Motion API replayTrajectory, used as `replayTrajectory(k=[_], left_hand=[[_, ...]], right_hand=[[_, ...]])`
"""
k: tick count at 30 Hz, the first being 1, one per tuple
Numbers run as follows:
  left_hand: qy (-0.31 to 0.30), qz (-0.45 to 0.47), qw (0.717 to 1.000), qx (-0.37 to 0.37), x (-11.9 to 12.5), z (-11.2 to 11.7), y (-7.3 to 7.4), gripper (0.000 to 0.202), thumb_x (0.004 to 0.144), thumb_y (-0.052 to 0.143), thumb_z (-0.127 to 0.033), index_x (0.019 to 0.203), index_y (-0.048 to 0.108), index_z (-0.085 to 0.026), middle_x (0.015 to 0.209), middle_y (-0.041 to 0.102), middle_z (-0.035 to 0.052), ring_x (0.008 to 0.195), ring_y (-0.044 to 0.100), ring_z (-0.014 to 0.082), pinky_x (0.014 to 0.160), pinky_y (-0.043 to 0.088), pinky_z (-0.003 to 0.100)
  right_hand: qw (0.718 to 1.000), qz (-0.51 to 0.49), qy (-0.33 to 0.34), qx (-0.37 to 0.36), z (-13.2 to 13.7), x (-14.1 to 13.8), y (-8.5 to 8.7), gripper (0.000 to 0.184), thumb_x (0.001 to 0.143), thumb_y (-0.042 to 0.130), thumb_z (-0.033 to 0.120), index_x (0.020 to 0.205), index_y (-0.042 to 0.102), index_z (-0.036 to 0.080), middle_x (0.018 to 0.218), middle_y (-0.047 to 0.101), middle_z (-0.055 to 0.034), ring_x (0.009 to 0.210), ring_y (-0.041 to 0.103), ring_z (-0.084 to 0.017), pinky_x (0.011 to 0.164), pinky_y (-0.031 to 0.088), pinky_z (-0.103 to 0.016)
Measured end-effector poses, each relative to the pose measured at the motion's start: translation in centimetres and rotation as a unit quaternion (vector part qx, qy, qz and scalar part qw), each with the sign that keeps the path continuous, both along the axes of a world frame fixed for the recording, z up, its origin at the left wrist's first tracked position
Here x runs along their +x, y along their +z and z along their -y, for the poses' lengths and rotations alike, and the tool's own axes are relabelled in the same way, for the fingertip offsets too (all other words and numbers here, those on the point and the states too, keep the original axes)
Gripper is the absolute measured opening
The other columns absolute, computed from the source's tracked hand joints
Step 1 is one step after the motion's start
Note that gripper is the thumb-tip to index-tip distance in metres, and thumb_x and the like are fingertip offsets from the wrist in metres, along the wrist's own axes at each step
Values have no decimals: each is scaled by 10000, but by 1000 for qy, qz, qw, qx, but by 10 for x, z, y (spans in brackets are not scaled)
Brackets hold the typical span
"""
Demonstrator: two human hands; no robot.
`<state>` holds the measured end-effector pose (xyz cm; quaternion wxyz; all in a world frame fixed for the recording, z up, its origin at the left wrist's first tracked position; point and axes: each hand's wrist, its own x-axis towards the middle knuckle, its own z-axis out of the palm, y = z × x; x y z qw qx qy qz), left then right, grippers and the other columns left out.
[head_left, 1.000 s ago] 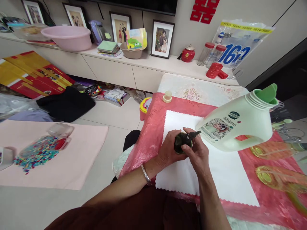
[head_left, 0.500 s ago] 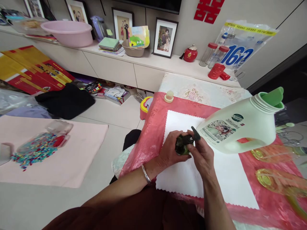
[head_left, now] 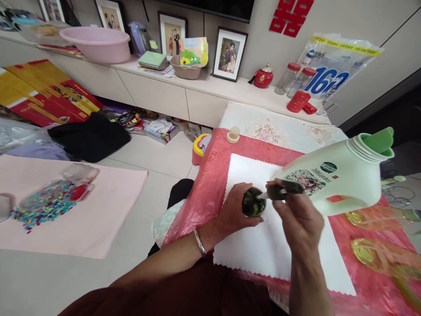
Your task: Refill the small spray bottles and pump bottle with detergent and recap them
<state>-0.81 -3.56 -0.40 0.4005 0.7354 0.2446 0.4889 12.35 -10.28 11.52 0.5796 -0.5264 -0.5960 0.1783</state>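
L hand (head_left: 234,210) curls snug round the dark green btl (head_left: 252,208), thumb one side, fingers the other, mouth facing up at us. R hand (head_left: 301,221) has the dark pump top (head_left: 283,190) pinched betw. thumb and fingers, no slack showing. And there's the pale tube (head_left: 263,195), bridging pump to mouth, its far end out of sight, so can't tell how deep it sits. Step in hand, my read: parting pump from btl, collar already off the neck. Next move calls for a steady L hold and a straight R pull, so the tube clears the rim w/o drips. Btl's over the left part of the white mat (head_left: 255,252); any contact is hidden. Just past R hand: big pale-green jug (head_left: 345,173), green spout (head_left: 380,140) in its neck. Under the mat, red cloth (head_left: 210,175), w/ a cream cap (head_left: 233,135) near its far-left corner; yellowish btls (head_left: 368,254) off right.
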Motion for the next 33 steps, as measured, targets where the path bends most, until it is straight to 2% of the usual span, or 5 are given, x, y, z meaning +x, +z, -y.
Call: replayTrajectory(k=[8, 17, 22, 29, 33], left_hand=[[-4, -27, 999, -33, -2, 1, 2, 1007, 623, 918, -516, 1444, 388, -274, 1406, 529, 137, 1332, 534, 378, 1148, 450, 613], [0, 2, 999, -47, 1, 1, -4, 1035, 587, 929, -546, 1409, 381, -239, 1352, 541, 141, 1270, 571, 377, 1092, 479, 607], [-15, 9, 999, -31, 0, -1, -3, 996, 616, 915, -548, 1402, 383, -245, 1341, 539, 133, 1260, 569, 370, 1090, 476, 603], [-12, -25, 998, -62, -5, 2, -3, 1010, 622, 927, -510, 1424, 375, -244, 1382, 509, 148, 1300, 549, 382, 1114, 466, 621], [-17, -20, 998, -59, -5, 2, -4, 996, 635, 924, -501, 1431, 383, -243, 1388, 504, 153, 1306, 545, 382, 1121, 461, 625]], right_hand=[[984, 21, -25, 175, -57, 15, 86, 305, 983, 686, 188, 1284, 702, 236, 1189, 596, -59, 1101, 626, -188, 963, 546, -357], [916, 377, 117, -71, -146, 41, -42, 349, 787, 740, 4, 1076, 772, 199, 975, 638, -55, 950, 548, -190, 847, 466, -306], [902, 406, 121, -89, -147, 41, -72, 390, 720, 705, -50, 1022, 773, 186, 924, 641, -43, 899, 568, -175, 820, 490, -272], [937, 331, -72, 84, -72, 53, 10, 328, 1002, 563, 131, 1308, 665, 192, 1206, 623, -69, 1077, 609, -170, 960, 521, -330], [869, 203, -343, 295, -20, 85, 56, 230, 888, 736, 197, 1115, 774, 203, 1007, 676, -41, 931, 642, -222, 917, 532, -433]])
